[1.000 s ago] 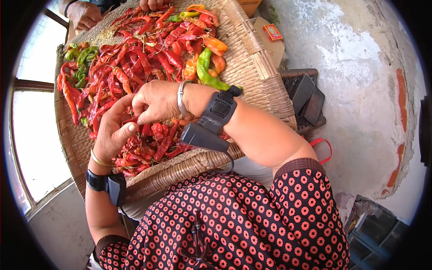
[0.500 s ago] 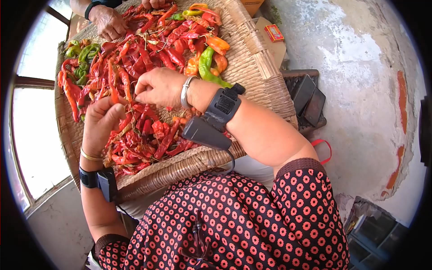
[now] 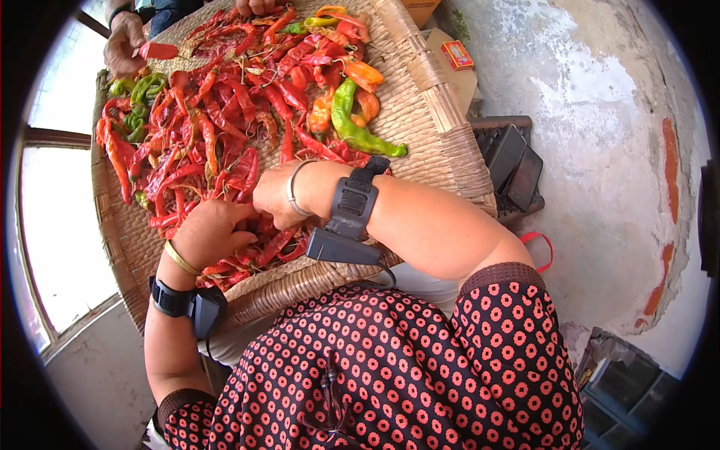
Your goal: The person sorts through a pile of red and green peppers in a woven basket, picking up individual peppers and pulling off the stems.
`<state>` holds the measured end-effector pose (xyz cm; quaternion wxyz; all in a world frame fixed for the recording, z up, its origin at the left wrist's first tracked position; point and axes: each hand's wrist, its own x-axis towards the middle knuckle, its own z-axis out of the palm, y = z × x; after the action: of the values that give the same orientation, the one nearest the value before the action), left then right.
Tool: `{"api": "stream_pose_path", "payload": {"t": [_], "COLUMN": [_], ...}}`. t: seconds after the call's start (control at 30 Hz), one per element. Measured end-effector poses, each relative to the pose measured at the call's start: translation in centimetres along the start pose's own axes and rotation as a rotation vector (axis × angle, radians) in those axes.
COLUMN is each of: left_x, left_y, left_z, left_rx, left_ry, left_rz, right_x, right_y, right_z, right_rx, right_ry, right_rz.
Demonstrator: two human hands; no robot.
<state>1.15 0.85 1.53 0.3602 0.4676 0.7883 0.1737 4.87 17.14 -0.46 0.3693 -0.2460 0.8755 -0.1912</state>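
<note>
Two hands work at the near edge of a heap of dried red chilies [image 3: 217, 142], which lies spread over a wide woven tray [image 3: 442, 120] resting on the person's lap. The left hand [image 3: 210, 234] lies knuckles-up on the heap, fingers curled down among the pods. The right hand [image 3: 276, 196] sits just beside it, touching it, fingers bent under and hidden by the back of the hand. Whether either hand has a pod pinched cannot be told. Each wrist carries a black strapped device and a bangle (silver on the right, gold on the left). A long green chili [image 3: 352, 127] lies beyond the right wrist, near orange pods [image 3: 361, 73]. At the tray's far corner a co-worker's hand [image 3: 124, 45] holds a red pod. A small red box [image 3: 454, 54] lies off the tray.
</note>
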Motion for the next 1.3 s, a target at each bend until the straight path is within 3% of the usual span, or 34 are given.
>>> {"api": "stream_pose_path", "payload": {"t": [0.13, 0.2, 0.27, 0.33, 0.37, 0.43, 0.5, 0.57, 0.7, 0.77, 0.9, 0.97, 1.0, 1.03, 1.1, 1.13, 1.17, 1.2, 1.23, 1.3], "left_x": [-0.3, -0.5, -0.5, -0.7, -1.0, -1.5, -1.2, -1.1, -1.0, -0.9, -1.5, -1.9, -1.6, -1.4, -1.7, -1.6, -1.6, -0.9, -0.9, -0.9], "left_y": [0.0, -0.3, -1.0, -0.7, -0.7, -1.0, -0.3, -0.1, 0.0, -0.4, -0.8, -2.1, -1.5, -0.9, -1.1, -1.0, -0.9, -1.4, -1.4, -1.4], "left_z": [-0.8, -0.6, -0.5, -0.6, -0.8, -1.2, -0.9, -0.7, -0.9, -0.9, -2.0, -2.4, -2.6, -3.0, -3.3, -3.2, -3.0, -1.8, -1.6, -1.4], "left_rx": [0.021, -0.018, -0.191, -0.714, -0.714, -0.882, -0.883, -0.89, -0.898, -0.925, -0.817, -0.876, -0.964, -1.049, -1.072, -0.879, -0.685, -0.658, -0.659, -0.134], "left_ry": [-0.073, 0.203, 0.298, 0.375, 0.377, 0.291, 0.332, 0.354, 0.358, 0.451, 0.439, 0.638, 0.746, 0.853, 0.81, 0.789, 0.761, 0.782, 0.782, 0.343], "left_rz": [-0.087, 0.006, -0.021, -0.03, -0.029, -0.135, -0.085, -0.145, -0.118, -0.196, -0.266, -0.197, -0.041, 0.119, 0.156, 0.022, -0.109, -0.109, -0.11, -0.188], "right_x": [0.1, 0.1, 0.1, -0.5, -0.7, -1.0, -0.7, -0.3, -0.2, -0.3, -0.3, -0.4, 0.0, 0.1, -0.2, -0.1, 0.0, 0.1, 0.0, -0.2], "right_y": [0.6, 1.2, 1.9, 1.8, 1.6, 1.5, 1.5, 1.5, 1.4, 1.4, 1.3, 1.6, 1.7, 1.8, 1.5, 1.1, 0.7, 0.4, 0.3, 0.2], "right_z": [-0.7, -1.5, -1.8, -2.4, -2.7, -2.9, -2.7, -2.5, -2.3, -2.3, -2.1, -2.2, -1.9, -1.5, -0.8, -0.6, -0.5, -0.4, -0.4, -0.6], "right_rx": [0.097, 0.159, 0.365, 0.728, 0.94, 1.006, 1.294, 1.337, 1.278, 1.259, 1.187, 0.73, 0.441, 0.351, 0.156, 0.154, 0.07, -0.015, -0.014, -0.007], "right_ry": [0.233, 0.33, 0.555, 0.559, 0.529, 0.529, 0.56, 0.552, 0.578, 0.579, 0.561, 0.573, 0.595, 0.477, 0.297, 0.296, 0.121, -0.054, -0.056, -0.121], "right_rz": [-0.063, -0.103, -0.195, -0.212, -0.197, -0.207, -0.322, -0.342, -0.296, -0.259, -0.173, -0.021, -0.037, -0.007, -0.035, -0.036, -0.007, 0.023, 0.023, 0.036]}}
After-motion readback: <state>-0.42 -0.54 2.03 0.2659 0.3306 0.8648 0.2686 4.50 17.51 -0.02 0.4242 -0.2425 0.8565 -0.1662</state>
